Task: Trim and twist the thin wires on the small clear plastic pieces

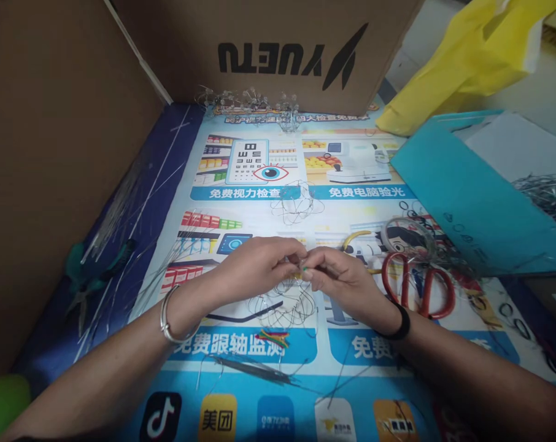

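Observation:
My left hand (259, 267) and my right hand (345, 279) meet over the middle of the printed sheet, fingertips pinched together. Between them is the top of a bent thin-wire piece (285, 307) with several looped curves, hanging just below the fingers. A small green bit shows at the right fingertips; what it belongs to is too small to tell. Just beyond the hands, another looped wire piece (297, 201) lies on the sheet. Nearer to me are a few coloured strips (273, 337) and a bundle of dark straight wires (254, 369).
Red-handled scissors (428, 294) and a tape roll (409, 236) lie right of my right hand. Pliers (87, 276) and loose wires (116, 215) are at left. A blue box (448, 184) holds wires. Finished-looking wire pieces (287, 113) stand by the cardboard box (282, 24).

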Demonstrator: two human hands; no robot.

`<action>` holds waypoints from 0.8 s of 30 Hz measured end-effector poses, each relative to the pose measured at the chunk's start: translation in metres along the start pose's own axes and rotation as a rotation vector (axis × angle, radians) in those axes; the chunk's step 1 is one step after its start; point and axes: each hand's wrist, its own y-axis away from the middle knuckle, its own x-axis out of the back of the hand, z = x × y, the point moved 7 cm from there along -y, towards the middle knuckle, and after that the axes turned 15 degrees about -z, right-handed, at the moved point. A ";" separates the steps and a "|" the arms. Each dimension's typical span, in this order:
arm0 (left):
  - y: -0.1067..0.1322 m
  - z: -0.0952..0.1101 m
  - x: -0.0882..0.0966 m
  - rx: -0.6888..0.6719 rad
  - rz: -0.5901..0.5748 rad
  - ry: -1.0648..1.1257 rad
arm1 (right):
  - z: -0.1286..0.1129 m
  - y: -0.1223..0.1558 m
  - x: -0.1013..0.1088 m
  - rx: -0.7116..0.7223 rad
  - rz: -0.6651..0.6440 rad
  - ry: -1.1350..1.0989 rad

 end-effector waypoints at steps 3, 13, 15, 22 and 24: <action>0.000 -0.006 -0.004 0.027 -0.006 0.071 | 0.001 0.000 -0.001 -0.015 0.004 0.017; 0.011 -0.036 0.014 0.103 0.129 0.201 | 0.006 0.003 -0.001 -0.047 0.003 0.016; 0.013 -0.043 0.016 0.134 0.130 0.218 | 0.006 0.003 -0.001 -0.049 0.005 0.018; 0.011 -0.043 0.007 0.155 -0.027 0.186 | 0.005 0.003 -0.001 -0.071 0.017 0.036; 0.011 -0.041 0.006 0.166 -0.052 0.188 | 0.005 0.003 -0.001 -0.071 0.017 0.045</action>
